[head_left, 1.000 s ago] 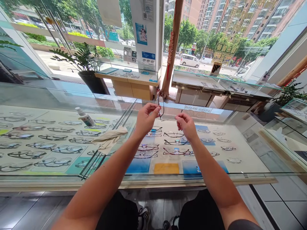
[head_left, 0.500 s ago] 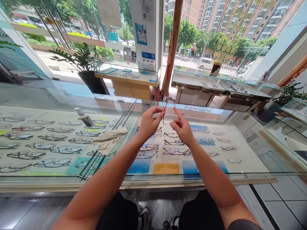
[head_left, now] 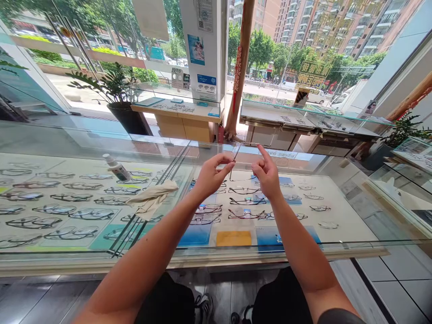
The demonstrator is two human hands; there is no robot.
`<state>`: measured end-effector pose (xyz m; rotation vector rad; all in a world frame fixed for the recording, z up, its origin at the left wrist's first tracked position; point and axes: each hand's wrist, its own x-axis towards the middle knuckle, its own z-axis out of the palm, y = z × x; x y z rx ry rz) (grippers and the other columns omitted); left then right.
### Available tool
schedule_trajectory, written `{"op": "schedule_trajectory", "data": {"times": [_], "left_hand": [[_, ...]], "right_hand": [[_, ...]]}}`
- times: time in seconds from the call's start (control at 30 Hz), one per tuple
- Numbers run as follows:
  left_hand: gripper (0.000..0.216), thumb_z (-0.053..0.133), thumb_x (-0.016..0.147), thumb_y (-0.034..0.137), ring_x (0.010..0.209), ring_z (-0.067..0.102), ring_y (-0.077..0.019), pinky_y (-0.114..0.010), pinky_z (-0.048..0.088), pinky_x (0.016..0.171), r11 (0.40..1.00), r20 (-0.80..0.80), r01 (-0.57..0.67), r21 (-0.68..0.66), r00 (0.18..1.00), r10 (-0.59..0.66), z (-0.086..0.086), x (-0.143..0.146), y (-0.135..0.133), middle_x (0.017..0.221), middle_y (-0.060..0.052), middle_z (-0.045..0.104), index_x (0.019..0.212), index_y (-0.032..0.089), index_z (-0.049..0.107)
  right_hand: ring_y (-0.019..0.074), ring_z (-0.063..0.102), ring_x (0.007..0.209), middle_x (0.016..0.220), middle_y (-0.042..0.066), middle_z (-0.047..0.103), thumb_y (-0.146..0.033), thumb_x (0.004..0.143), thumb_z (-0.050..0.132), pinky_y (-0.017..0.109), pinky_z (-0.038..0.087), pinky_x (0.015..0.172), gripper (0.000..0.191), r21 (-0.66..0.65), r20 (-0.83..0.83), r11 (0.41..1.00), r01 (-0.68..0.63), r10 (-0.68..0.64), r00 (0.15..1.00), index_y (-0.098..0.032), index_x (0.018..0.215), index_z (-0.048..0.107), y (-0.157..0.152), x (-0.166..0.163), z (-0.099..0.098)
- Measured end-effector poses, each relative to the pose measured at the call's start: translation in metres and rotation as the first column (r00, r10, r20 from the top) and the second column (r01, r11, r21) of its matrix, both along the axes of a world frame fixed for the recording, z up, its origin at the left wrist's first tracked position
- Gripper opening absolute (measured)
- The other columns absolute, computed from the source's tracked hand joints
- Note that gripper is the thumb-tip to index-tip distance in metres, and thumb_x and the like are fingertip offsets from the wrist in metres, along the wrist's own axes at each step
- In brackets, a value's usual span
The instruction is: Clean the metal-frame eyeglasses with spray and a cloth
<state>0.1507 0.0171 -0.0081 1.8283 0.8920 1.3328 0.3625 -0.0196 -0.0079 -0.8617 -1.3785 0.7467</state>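
A pair of thin-framed eyeglasses [head_left: 236,150] is held up above the glass counter, seen nearly edge-on. My left hand [head_left: 213,176] pinches the frame between thumb and fingers. One temple arm stretches to the right, toward my right hand [head_left: 268,175]. That hand's index finger points up and meets the arm near its far end; the thumb stands apart and the other fingers are curled. Under the hands, rows of spectacles [head_left: 248,215] lie inside the display case [head_left: 340,225]. The lenses in my grip are hard to make out.
A beige cloth [head_left: 153,198] and a white spray bottle [head_left: 116,167] rest on the counter at left. Inside the case lies an orange-yellow card [head_left: 234,238]. Beyond the counter stand a potted plant [head_left: 130,119], a wooden post [head_left: 239,76] and more glass showcases [head_left: 283,112].
My right hand has moved right, away from the left, and the temple arm now reaches out toward it, swung open. My left hand keeps its pinch on the eyeglasses.
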Motion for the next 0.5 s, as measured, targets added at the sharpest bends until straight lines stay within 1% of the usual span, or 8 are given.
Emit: {"op": "schedule_trajectory", "data": {"times": [0.07, 0.13, 0.2, 0.27, 0.3, 0.37, 0.5], "left_hand": [[0.040, 0.076, 0.097, 0.059, 0.110, 0.074, -0.0294, -0.036, 0.064, 0.078, 1.000, 0.027, 0.026, -0.016, 0.999, -0.025, -0.001, 0.000, 0.001, 0.110, -0.012, 0.078, 0.103, 0.020, 0.074], [0.037, 0.078, 0.096, 0.056, 0.110, 0.073, -0.0285, -0.039, 0.065, 0.083, 0.998, 0.063, 0.058, -0.012, 0.996, -0.057, -0.001, 0.001, 0.002, 0.111, -0.012, 0.077, 0.102, 0.020, 0.073], [0.032, 0.080, 0.096, 0.051, 0.114, 0.073, -0.0277, -0.043, 0.064, 0.096, 0.997, 0.095, 0.077, 0.022, 0.992, -0.078, -0.001, 0.001, 0.002, 0.116, -0.012, 0.076, 0.100, 0.020, 0.074], [0.028, 0.082, 0.094, 0.047, 0.121, 0.072, -0.0282, -0.047, 0.059, 0.110, 0.995, 0.115, 0.086, 0.050, 0.989, -0.091, -0.001, 0.002, 0.001, 0.123, -0.012, 0.076, 0.096, 0.020, 0.075], [0.027, 0.083, 0.093, 0.046, 0.124, 0.072, -0.0291, -0.048, 0.057, 0.114, 0.994, 0.124, 0.096, 0.046, 0.987, -0.101, -0.001, 0.003, 0.001, 0.126, -0.013, 0.076, 0.095, 0.020, 0.076], [0.028, 0.086, 0.091, 0.046, 0.127, 0.070, -0.0311, -0.049, 0.058, 0.113, 0.990, 0.143, 0.138, -0.004, 0.980, -0.136, -0.001, 0.004, -0.001, 0.129, -0.014, 0.075, 0.093, 0.020, 0.078], [0.036, 0.092, 0.085, 0.051, 0.124, 0.072, -0.0319, -0.046, 0.063, 0.101, 0.953, 0.231, 0.245, -0.177, 0.952, -0.202, -0.002, 0.007, -0.005, 0.138, -0.015, 0.074, 0.094, 0.019, 0.079]], "right_hand": [[0.0164, 0.043, 0.069, 0.075, -0.005, 0.047, -0.039, 0.098, 0.070, 0.034, 0.042, 0.065, 0.071, -0.002, 0.039, 1.000, 0.003, -0.003, 0.999, -0.030, 0.167, 0.055, 0.001, -0.001, -0.003], [0.0169, 0.052, 0.075, 0.085, -0.002, 0.059, -0.041, 0.097, 0.073, 0.034, 0.046, 0.069, 0.059, -0.002, 0.111, 1.000, 0.008, -0.008, 0.994, -0.029, 0.155, 0.067, 0.002, -0.005, -0.006], [0.0197, 0.063, 0.091, 0.105, 0.004, 0.070, -0.042, 0.095, 0.076, 0.035, 0.053, 0.077, 0.050, 0.019, 0.200, 1.000, 0.008, -0.011, 0.980, -0.028, 0.143, 0.074, 0.002, -0.010, -0.010], [0.0236, 0.068, 0.107, 0.122, 0.009, 0.073, -0.043, 0.096, 0.077, 0.037, 0.057, 0.085, 0.046, 0.056, 0.269, 0.998, 0.002, -0.017, 0.963, -0.027, 0.139, 0.077, 0.003, -0.016, -0.015], [0.0252, 0.068, 0.112, 0.128, 0.010, 0.073, -0.044, 0.097, 0.076, 0.038, 0.058, 0.087, 0.045, 0.073, 0.290, 0.997, -0.002, -0.020, 0.957, -0.026, 0.138, 0.077, 0.004, -0.018, -0.018], [0.0277, 0.068, 0.119, 0.133, 0.012, 0.074, -0.045, 0.098, 0.075, 0.040, 0.059, 0.089, 0.041, 0.100, 0.314, 0.995, -0.002, -0.030, 0.949, -0.025, 0.135, 0.078, 0.006, -0.021, -0.023], [0.0300, 0.070, 0.123, 0.134, 0.013, 0.078, -0.041, 0.100, 0.072, 0.044, 0.060, 0.097, 0.033, 0.132, 0.351, 0.991, -0.006, -0.041, 0.935, -0.025, 0.128, 0.082, 0.011, -0.020, -0.032]]}}
